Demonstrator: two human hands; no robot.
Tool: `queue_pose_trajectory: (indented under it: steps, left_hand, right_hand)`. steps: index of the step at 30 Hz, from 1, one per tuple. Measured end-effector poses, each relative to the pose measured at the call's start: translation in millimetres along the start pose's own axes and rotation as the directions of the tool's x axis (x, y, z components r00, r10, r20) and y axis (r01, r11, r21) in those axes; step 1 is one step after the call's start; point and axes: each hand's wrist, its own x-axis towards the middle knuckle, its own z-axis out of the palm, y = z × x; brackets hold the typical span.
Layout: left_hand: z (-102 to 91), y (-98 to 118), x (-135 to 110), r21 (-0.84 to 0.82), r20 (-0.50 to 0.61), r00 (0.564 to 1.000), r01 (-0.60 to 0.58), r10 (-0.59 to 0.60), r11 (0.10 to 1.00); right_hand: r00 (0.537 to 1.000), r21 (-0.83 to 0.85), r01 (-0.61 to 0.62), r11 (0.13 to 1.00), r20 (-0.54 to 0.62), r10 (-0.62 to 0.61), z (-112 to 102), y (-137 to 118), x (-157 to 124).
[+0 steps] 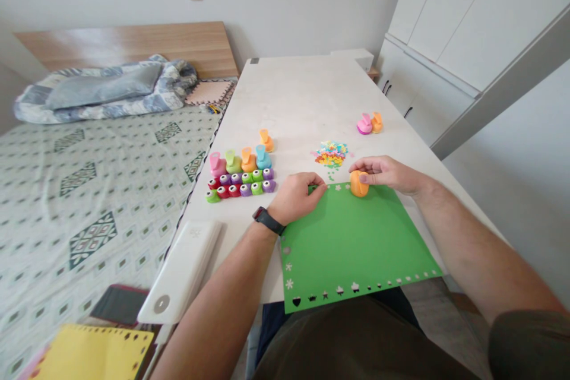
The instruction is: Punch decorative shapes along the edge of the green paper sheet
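A green sheet of paper (356, 237) lies on the table in front of me, its near edge hanging over the table's edge. Small shapes are punched along its left, near and part of its far edge. My left hand (303, 196) pinches the sheet's far left corner between thumb and fingers. At the far edge, right of the middle, an orange craft punch (358, 184) sits on the paper. My right hand (383, 173) has its thumb and fingers closed around that punch. Just beyond the paper is a pile of colourful paper cutouts (332, 154).
Several craft punches (240, 175) stand in rows at the left, with a single orange one (266, 140) behind. Two more punches (369, 123) sit at the far right. A white device (180, 273) lies at the left edge, near a phone (119, 304) and yellow punched paper (95, 353).
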Motion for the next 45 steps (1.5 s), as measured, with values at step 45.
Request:
queue_pose_trajectory:
  steps: [45]
  left_hand:
    - [1.5,-4,-1,0.009,0.065,0.998,0.015,-0.016,1.000]
  right_hand:
    - [0.655,-0.008,0.134,0.991,-0.750,-0.094,-34,28,23]
